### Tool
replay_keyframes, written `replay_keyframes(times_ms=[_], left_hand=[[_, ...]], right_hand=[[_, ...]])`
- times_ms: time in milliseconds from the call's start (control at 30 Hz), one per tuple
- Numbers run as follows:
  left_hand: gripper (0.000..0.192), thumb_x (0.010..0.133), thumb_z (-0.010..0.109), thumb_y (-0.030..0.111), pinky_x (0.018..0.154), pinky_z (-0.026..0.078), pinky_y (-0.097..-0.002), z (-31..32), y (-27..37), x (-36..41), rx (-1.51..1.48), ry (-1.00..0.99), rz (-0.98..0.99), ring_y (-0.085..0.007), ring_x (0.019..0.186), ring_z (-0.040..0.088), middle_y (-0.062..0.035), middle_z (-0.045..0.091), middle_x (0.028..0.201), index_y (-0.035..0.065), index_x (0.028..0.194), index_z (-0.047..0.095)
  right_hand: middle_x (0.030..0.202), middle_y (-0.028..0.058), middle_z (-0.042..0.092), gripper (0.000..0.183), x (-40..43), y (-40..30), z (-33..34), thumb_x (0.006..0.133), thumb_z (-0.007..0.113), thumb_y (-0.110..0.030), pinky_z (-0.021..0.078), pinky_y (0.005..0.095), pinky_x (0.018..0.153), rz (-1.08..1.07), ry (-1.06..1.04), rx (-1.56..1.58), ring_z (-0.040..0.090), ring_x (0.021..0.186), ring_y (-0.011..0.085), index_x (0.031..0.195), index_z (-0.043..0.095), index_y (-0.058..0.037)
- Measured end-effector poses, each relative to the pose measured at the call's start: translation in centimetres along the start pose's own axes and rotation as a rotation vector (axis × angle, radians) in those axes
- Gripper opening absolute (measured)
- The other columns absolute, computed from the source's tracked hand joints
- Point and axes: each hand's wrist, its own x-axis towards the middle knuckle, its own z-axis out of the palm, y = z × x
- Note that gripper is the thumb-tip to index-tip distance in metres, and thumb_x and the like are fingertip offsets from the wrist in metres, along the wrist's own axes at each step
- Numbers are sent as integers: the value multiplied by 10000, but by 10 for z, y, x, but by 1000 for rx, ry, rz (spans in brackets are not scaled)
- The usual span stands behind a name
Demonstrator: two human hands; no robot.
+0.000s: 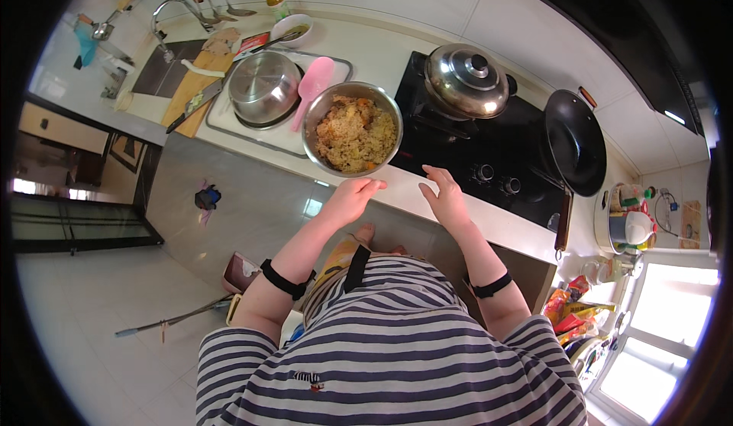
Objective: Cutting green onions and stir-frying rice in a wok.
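A steel bowl of cooked rice with orange and yellow bits stands near the counter's front edge. Just below its rim is my left hand, fingers bunched towards the right; whether it touches the bowl I cannot tell. My right hand hovers at the counter edge in front of the hob, thumb and fingers apart, holding nothing. A pink rice paddle lies left of the bowl, beside an overturned steel basin on a white board.
A lidded steel pot stands on the black glass hob, a black wok at its right. A knife lies on a wooden cutting board beside the sink. Behind are a white bowl and a bottle.
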Motion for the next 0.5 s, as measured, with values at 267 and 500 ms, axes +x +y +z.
replay_keyframes(times_ms=[267, 500], left_hand=[[485, 973, 351, 345, 917, 433, -329, -29, -22, -49, -434, 308, -22, -232, 1049, 557, -159, 593, 1133, -49, 961, 634], [561, 972, 316, 380, 909, 438, -329, -102, -63, -63, -461, 466, -38, -236, 1042, 562, -179, 601, 1109, -83, 917, 628]], right_hand=[[968, 142, 611, 252, 18, -53, 26, 822, 596, -91, 489, 323, 730, -198, -81, 223, 633, 843, 246, 1057, 583, -3], [877, 137, 629, 219, 32, -97, 59, 800, 609, -50, 489, 319, 695, -253, -71, 236, 633, 786, 242, 1010, 599, 11]])
